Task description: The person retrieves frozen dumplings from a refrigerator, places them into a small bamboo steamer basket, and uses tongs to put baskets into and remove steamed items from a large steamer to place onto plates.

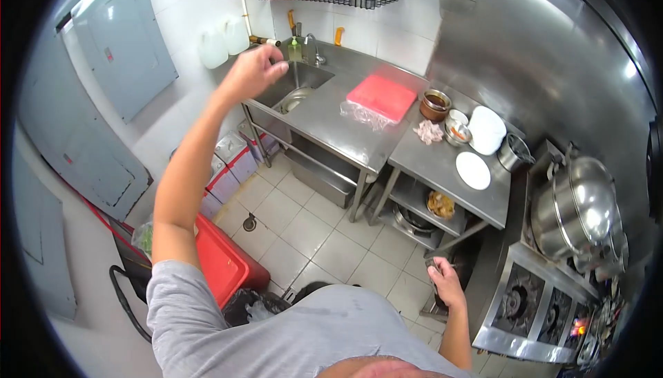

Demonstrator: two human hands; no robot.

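Observation:
High over the left end of the sink (pixel 320 78), my left hand (pixel 254 72) is raised with its fingers loosely bent and the thumb apart from them. I see nothing between them, and the hand is slightly blurred. Low on the right, my right hand (pixel 449 285) is closed round a small dark object (pixel 431 265), too little of which shows to name. It is in front of the steel prep table. A metal dish (pixel 295 99) lies in the sink. A green soap bottle (pixel 295 50) and a faucet (pixel 316 50) stand behind it.
A red cutting board (pixel 383 96) with plastic wrap lies on the counter. White plates (pixel 474 171), bowls and raw meat (pixel 429 131) are on the prep table (pixel 442 181). A gas stove (pixel 535 302) with large pots (pixel 577 205) stands right; a red bin (pixel 224 260) stands left.

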